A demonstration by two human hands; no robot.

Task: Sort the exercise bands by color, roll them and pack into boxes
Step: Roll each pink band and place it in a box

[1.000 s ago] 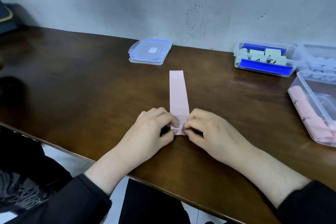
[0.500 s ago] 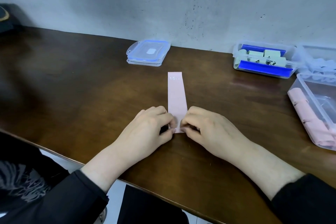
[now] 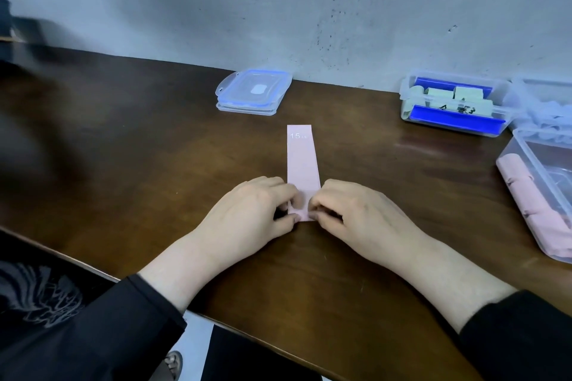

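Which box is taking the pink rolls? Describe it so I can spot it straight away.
Start at the brown table and go to its right edge, nearer the person than the box with blue and pale green bands. There stands a clear plastic box, cut off by the frame. It alone holds pink rolls, the colour of the flat pink band being rolled.

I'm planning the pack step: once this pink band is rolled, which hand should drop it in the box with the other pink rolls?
Probably the right hand: the clear box holding pink rolls sits on its side, while the left hand would cross over. Both now pinch the pink band.
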